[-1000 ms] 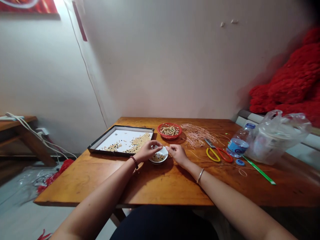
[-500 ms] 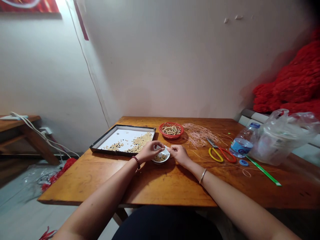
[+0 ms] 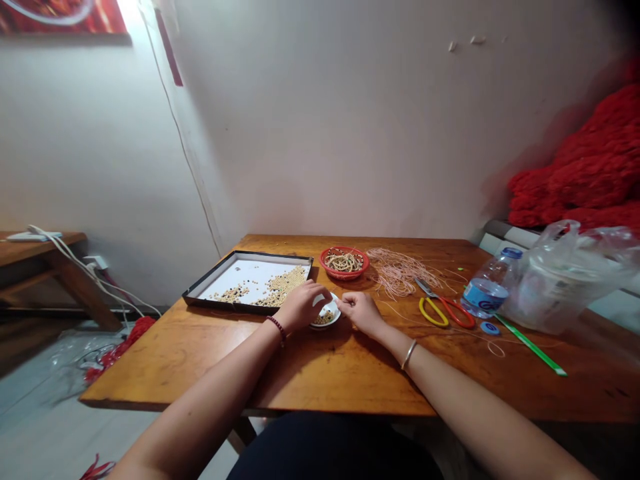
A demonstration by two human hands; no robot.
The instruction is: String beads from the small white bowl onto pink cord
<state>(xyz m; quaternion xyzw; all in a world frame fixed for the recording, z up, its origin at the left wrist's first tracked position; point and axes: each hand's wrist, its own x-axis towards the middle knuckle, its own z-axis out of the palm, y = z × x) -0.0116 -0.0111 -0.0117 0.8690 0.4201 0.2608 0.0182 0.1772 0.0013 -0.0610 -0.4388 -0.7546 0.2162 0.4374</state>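
Observation:
My left hand [image 3: 303,307], with a dark bead bracelet at the wrist, arches over a small white bowl [image 3: 332,320] of beads. Its fingers are bent and drawn together at the bowl's left side; anything between the tips is too small to see. At the bowl's right rim, my right hand [image 3: 362,312] is closed in a pinch, and what it grips cannot be made out. Pale and a few dark beads [image 3: 285,285] lie spread in a black-rimmed white tray [image 3: 235,272], just beyond my left hand.
Behind the bowl stands a red basket [image 3: 345,273] with beaded strings. Pink cords [image 3: 400,270] lie beside it. Farther right are scissors [image 3: 445,310], a water bottle [image 3: 485,287], a blue cap [image 3: 490,328], a green strip [image 3: 533,345] and a plastic bag [image 3: 545,287].
My left hand has drawn slightly away from my right fingertips, its fingers now lower over the bowl. My right hand holds nearly the same pose. The whole view has shifted slightly.

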